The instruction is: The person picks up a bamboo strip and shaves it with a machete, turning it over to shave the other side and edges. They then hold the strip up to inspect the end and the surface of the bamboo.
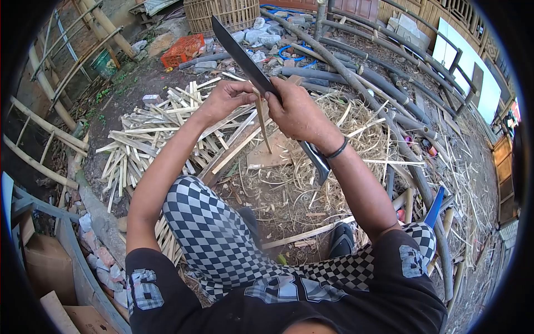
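Observation:
My right hand (297,111) is wrapped round a large knife near its middle; the dark blade (236,50) points up and to the left, and the handle end (316,161) shows below my wrist. Close beside it, my left hand (229,100) pinches the top of a thin bamboo strip (262,122). The strip hangs down, its lower end over a flat wooden board (267,156). The top of the strip lies against the blade's edge, between my two hands.
Split bamboo strips (147,133) are piled at the left, and curly shavings (356,133) lie at the right. Further back are a red crate (182,50), a woven basket (219,14), rubble and long poles (384,83). A blue-handled tool (434,207) stands by my right knee.

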Demonstrator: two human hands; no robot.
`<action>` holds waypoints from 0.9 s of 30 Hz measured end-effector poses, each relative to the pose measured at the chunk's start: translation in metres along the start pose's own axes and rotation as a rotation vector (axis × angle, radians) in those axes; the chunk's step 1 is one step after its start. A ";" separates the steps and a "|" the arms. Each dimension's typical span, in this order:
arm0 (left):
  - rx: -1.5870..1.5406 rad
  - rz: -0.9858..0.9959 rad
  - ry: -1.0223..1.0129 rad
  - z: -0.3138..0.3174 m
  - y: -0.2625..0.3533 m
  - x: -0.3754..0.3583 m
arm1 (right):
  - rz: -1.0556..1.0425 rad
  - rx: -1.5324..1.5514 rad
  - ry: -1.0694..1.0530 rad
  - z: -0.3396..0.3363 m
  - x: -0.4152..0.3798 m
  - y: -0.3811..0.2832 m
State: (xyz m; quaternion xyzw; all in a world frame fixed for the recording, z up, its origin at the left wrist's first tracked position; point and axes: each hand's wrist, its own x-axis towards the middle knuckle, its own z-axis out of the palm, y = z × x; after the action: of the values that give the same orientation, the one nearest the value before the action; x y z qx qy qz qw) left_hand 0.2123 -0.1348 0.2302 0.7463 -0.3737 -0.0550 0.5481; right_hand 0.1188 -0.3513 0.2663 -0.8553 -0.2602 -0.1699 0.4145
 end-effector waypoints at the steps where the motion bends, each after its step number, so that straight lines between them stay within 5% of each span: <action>1: 0.004 0.007 -0.006 0.000 0.000 0.000 | 0.002 -0.001 -0.003 0.000 -0.001 -0.001; 27: -0.018 0.016 -0.020 0.006 0.003 -0.002 | 0.051 -0.012 -0.032 -0.007 -0.007 -0.012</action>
State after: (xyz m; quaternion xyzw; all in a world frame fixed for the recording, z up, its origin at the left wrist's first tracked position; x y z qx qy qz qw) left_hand 0.2062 -0.1390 0.2301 0.7379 -0.3846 -0.0615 0.5512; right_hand 0.1055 -0.3527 0.2748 -0.8667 -0.2437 -0.1471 0.4095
